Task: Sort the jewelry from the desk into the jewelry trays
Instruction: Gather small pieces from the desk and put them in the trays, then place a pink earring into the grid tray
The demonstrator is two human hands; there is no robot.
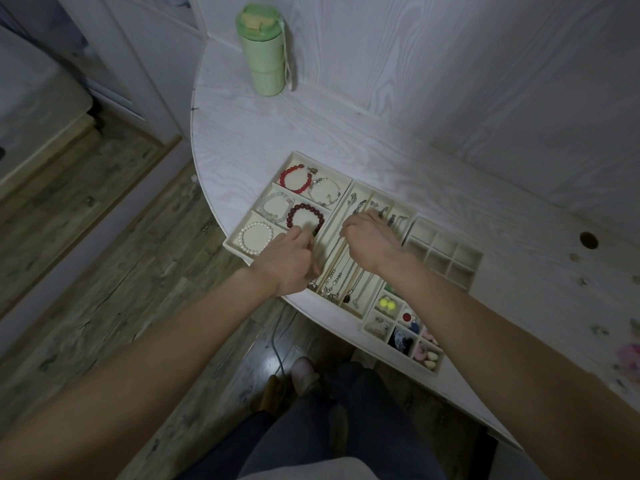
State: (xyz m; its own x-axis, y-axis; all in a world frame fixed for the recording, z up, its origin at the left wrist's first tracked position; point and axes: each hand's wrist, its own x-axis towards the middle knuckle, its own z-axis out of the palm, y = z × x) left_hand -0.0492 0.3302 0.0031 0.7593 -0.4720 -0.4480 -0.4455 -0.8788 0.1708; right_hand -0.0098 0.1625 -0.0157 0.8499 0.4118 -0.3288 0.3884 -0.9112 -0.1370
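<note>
Our left hand (289, 259) pinches near the dark red bracelet (304, 220) in the bracelet tray (242, 249), while our right hand (372, 242) holds a thin chain (341, 244) over the necklace tray (360, 315) at the table's (242, 133) front edge.

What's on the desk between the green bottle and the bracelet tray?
Nothing: in the head view, bare white desk runs from the green bottle to the bracelet tray.

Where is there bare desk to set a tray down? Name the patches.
Bare desk lies between the green tumbler and the bracelet tray, and beyond the empty grid tray toward the round hole. The near edge is crowded: necklace tray, earring tray, both hands.
</note>
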